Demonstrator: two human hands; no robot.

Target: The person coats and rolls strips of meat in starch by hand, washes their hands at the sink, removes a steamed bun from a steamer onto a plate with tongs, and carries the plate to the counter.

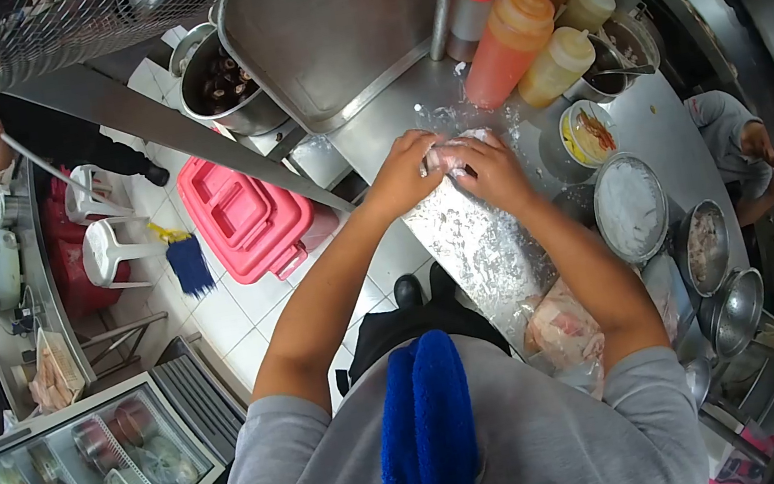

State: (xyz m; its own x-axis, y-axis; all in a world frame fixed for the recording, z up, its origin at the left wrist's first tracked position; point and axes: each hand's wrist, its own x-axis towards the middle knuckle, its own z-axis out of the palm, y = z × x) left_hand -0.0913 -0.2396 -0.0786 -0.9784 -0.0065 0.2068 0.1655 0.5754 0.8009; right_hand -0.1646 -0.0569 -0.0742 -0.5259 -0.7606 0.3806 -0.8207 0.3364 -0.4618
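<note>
Both hands close around a pale pinkish, flour-dusted piece (445, 160), which looks like raw meat; its exact kind is partly hidden by fingers. My left hand (404, 176) grips its left side. From the right, my right hand (491, 171) curls its fingers over it. Below them, white flour (475, 233) lies scattered over the steel table (369, 130). A clear plastic bag with pinkish contents (566, 330) sits by my right forearm. Right of my right hand stands a round pan of white powder (632, 206).
Squeeze bottles (508, 45) crowd the back of the table. A container with yellow and red food (590, 134) and metal bowls (702, 248) line the right side. A large tray (321, 19) leans at the back. On the floor stands a pink lidded bin (241, 214). Another person (734, 146) is at right.
</note>
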